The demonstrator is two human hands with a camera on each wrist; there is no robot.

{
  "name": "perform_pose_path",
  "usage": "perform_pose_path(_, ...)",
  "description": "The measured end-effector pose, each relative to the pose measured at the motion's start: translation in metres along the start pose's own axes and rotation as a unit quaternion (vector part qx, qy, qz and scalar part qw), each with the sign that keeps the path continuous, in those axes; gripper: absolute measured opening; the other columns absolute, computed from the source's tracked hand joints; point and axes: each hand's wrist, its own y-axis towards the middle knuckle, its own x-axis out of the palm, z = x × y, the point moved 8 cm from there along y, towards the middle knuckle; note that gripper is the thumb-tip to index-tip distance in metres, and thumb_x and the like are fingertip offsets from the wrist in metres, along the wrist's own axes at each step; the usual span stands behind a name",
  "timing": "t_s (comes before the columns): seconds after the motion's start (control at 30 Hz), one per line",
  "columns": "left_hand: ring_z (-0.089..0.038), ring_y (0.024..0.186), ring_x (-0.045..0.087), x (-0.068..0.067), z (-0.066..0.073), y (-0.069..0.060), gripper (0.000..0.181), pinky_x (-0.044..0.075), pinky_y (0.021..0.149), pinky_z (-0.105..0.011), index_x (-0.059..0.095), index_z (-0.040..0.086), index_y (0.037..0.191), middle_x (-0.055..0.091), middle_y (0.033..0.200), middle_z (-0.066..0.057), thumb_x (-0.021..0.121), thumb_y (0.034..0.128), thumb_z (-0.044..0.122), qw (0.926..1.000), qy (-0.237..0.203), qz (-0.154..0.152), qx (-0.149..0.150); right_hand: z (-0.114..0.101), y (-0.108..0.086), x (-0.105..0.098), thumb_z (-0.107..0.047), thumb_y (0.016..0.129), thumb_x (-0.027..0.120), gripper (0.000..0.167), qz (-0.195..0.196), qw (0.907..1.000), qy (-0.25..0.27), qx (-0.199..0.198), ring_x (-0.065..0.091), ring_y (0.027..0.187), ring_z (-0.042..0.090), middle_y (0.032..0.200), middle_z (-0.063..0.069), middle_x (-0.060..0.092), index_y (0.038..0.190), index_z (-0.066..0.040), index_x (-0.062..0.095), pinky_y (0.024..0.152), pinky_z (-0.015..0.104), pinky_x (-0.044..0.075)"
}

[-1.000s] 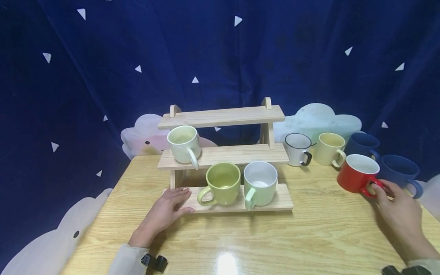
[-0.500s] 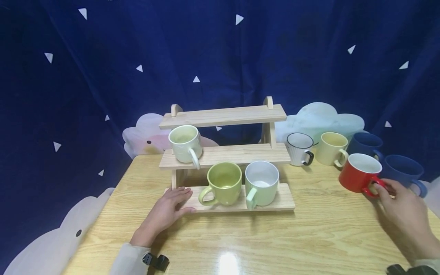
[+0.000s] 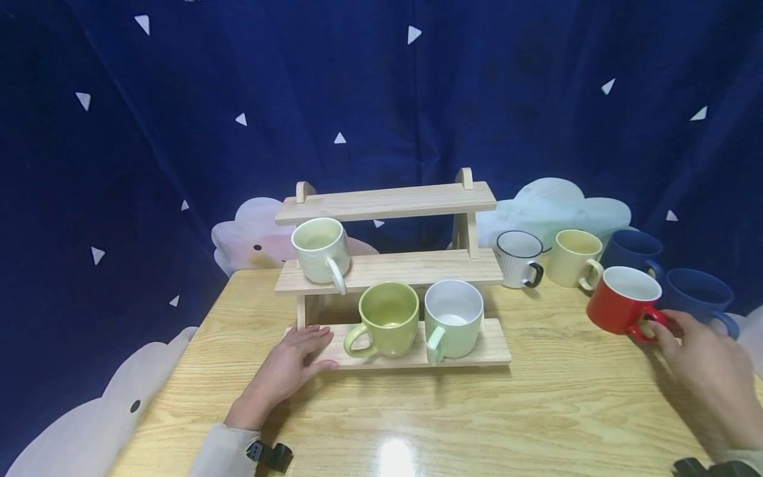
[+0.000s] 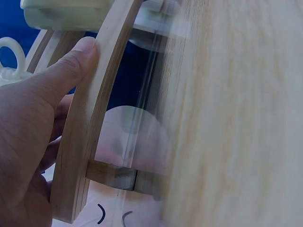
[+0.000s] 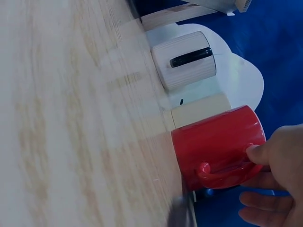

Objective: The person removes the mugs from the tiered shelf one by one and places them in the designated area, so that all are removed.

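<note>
A red mug (image 3: pixel 622 301), white inside, stands upright at the right of the table. My right hand (image 3: pixel 703 364) pinches its handle; in the right wrist view the thumb lies near the handle's top. My left hand (image 3: pixel 289 364) rests on the left end of the wooden rack's bottom board (image 3: pixel 495 344), fingers extended and thumb along the front edge. On that board are an olive-green mug (image 3: pixel 389 321) and a pale mint mug (image 3: pixel 454 324). A cream mug (image 3: pixel 322 252) sits on the middle board's left end.
Behind the red mug stand a white ribbed mug with black handle (image 3: pixel 517 262), a yellow mug (image 3: pixel 572 258) and two dark blue mugs (image 3: pixel 696 295). The rack's top board (image 3: pixel 387 202) bears no mug. A blue curtain (image 3: pixel 357 79) hangs behind the table.
</note>
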Motion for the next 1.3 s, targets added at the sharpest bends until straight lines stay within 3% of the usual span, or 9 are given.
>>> perform_pose_path(0.2,-0.035,0.125,0.053,0.000,0.000,0.000,0.064,0.029,0.111,-0.059,0.066,0.007,0.125,0.062,0.131,-0.008,0.072,0.0814,0.053,1.0000,-0.004,-0.002,-0.003,-0.004,0.000,-0.005,-0.030,0.097,0.058,0.044,0.016,0.9997,-0.015,-0.009,0.049,0.088,0.055,0.100,0.039,0.054,0.124,0.004,0.052,0.058,0.060,0.038)
perform_pose_path(0.4,-0.033,0.126,0.053,0.001,0.000,0.000,0.063,0.029,0.112,-0.058,0.066,0.007,0.126,0.062,0.131,-0.008,0.071,0.0824,0.052,1.0000,0.003,-0.007,-0.004,-0.015,-0.001,-0.012,-0.029,0.096,0.059,0.040,0.029,0.9992,-0.011,-0.027,0.050,0.093,0.059,0.108,0.041,0.054,0.121,0.002,0.055,0.064,0.066,0.038)
perform_pose_path(0.57,-0.033,0.126,0.053,0.001,0.000,0.000,0.063,0.029,0.112,-0.058,0.066,0.007,0.126,0.063,0.131,-0.008,0.072,0.0823,0.052,0.9999,0.005,-0.009,-0.005,-0.032,-0.003,-0.017,-0.030,0.095,0.063,0.041,0.021,0.9993,-0.005,-0.029,0.050,0.089,0.058,0.109,0.040,0.056,0.121,0.000,0.058,0.060,0.063,0.039)
perform_pose_path(0.8,-0.034,0.126,0.052,0.000,0.000,0.000,0.063,0.029,0.112,-0.058,0.066,0.006,0.126,0.062,0.131,-0.009,0.072,0.0826,0.051,0.9999,0.007,-0.009,-0.003,-0.058,-0.011,-0.017,-0.036,0.094,0.064,0.041,0.030,0.9957,0.014,-0.087,0.057,0.080,0.051,0.088,0.030,0.064,0.116,0.000,0.061,0.065,0.063,0.036)
perform_pose_path(1.13,-0.033,0.127,0.052,-0.001,0.000,0.000,0.064,0.025,0.114,-0.057,0.065,0.006,0.128,0.061,0.132,-0.008,0.071,0.0829,0.052,0.9999,-0.002,-0.011,-0.003,-0.091,-0.021,-0.012,-0.041,0.095,0.063,0.049,-0.004,0.9931,0.050,-0.106,0.056,0.094,0.053,0.107,0.033,0.063,0.125,-0.002,0.059,0.068,0.065,0.043)
perform_pose_path(1.3,-0.033,0.128,0.051,0.000,0.000,0.000,0.065,0.024,0.115,-0.056,0.064,0.006,0.128,0.061,0.133,-0.008,0.070,0.0836,0.053,0.9998,-0.005,-0.016,-0.007,-0.119,-0.022,-0.017,-0.037,0.093,0.066,0.046,0.007,0.9861,0.070,-0.151,0.061,0.088,0.046,0.112,0.029,0.064,0.124,-0.004,0.062,0.067,0.063,0.044)
